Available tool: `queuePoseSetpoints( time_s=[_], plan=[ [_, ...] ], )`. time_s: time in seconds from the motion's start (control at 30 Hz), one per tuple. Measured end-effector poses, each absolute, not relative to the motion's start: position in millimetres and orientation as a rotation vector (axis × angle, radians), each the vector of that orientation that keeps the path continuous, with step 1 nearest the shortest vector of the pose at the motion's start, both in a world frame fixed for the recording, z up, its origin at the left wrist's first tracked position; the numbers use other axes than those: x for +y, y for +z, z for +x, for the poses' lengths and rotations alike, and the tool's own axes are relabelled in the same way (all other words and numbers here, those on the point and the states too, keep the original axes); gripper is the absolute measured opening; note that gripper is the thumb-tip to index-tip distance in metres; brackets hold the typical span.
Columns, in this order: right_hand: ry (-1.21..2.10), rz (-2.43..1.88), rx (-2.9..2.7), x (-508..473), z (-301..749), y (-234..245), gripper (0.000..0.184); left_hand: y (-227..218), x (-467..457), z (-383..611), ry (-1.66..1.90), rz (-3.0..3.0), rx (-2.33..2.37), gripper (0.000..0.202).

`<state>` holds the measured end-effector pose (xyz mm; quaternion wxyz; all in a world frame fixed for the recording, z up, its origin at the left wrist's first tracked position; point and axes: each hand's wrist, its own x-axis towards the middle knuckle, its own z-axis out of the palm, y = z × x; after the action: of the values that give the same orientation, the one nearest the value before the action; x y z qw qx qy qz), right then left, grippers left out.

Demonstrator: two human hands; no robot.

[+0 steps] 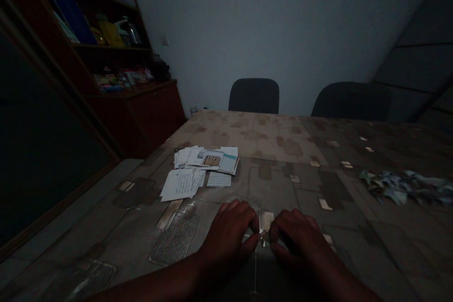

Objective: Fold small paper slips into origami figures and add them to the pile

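**Tiny shiny piece held between two hands in dim light**

At 10 o'clock stands a wooden cabinet (141,122) with crowded shelves. A clear textured plastic sleeve (174,238) lies at 8 o'clock, near the left forearm, which could catch it in a wide sweep. At 11 o'clock sit a stack of papers (208,159) and loose handwritten notes (181,184).

At 6 o'clock, the left hand (226,236) and right hand (297,236) curl narrowly around a small shiny piece (264,237), their fingers almost meeting. It looks pale and metallic, but is too dim and too covered to name more closely. Whether it is firmly pinched, I cannot tell. The likeliest trouble is a slip: one loosened finger could drop it, and the pale patches of the patterned oilcloth (283,184) would hide it easily in this poor light.

Farther off, a dark chair (254,96) stands at 12 o'clock and a second dark chair (350,101) at 1. A heap of crumpled blue-green scraps (401,188) lies at 2 o'clock.
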<state>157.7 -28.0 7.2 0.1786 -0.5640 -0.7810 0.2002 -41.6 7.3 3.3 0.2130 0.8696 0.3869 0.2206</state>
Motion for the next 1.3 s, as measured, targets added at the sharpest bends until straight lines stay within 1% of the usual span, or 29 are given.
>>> queuePoseSetpoints(
  time_s=[0.17, 0.27, 0.37, 0.47, 0.63, 0.73, 0.83, 0.9, 1.03, 1.13, 1.2, 1.3],
  plan=[
    [0.588, -1.621, -2.189, -27, 155, 9, 0.022, 4, 8, -57, 0.728, 2.834, 0.788, 0.010],
    [0.557, -1.639, -2.186, -27, 154, 11, 0.021, 8, 4, -60, 0.670, 2.936, 0.573, 0.015],
    [0.578, -1.640, -2.221, -26, 154, 12, 0.019, 11, 2, -57, 0.646, 2.924, 0.531, 0.018],
    [0.577, -1.649, -2.226, -25, 155, 12, 0.018, 6, 4, -56, 0.616, 2.974, 0.499, 0.016],
    [0.633, -1.644, -2.211, -25, 157, 13, 0.014, -8, 9, -59, 0.702, 2.999, 0.508, 0.014],
    [0.657, -1.553, -2.188, -26, 163, 15, 0.013, -12, 9, -60, 0.757, 2.985, 0.494, 0.016],
    [0.686, -1.389, -2.234, -30, 171, 19, 0.016, -14, 9, -59, 0.806, 2.983, 0.506, 0.016],
    [0.600, -1.281, -2.341, -32, 175, 21, 0.016, -16, 10, -58, 0.837, 2.994, 0.497, 0.016],
    [0.237, -1.110, -2.552, -34, 177, 14, 0.012, -23, 12, -59, 0.859, 2.991, 0.477, 0.018],
    [0.001, -0.997, -2.577, -32, 177, 4, 0.008, -23, 15, -62, 0.789, 2.963, 0.493, 0.019],
    [-0.035, -0.950, -2.579, -31, 178, 0, 0.009, -19, 17, -63, 0.723, 2.906, 0.502, 0.019],
    [0.080, -0.984, -2.554, -32, 177, 3, 0.014, -6, 20, -60, 0.634, 2.750, 0.499, 0.018]
  ],
)
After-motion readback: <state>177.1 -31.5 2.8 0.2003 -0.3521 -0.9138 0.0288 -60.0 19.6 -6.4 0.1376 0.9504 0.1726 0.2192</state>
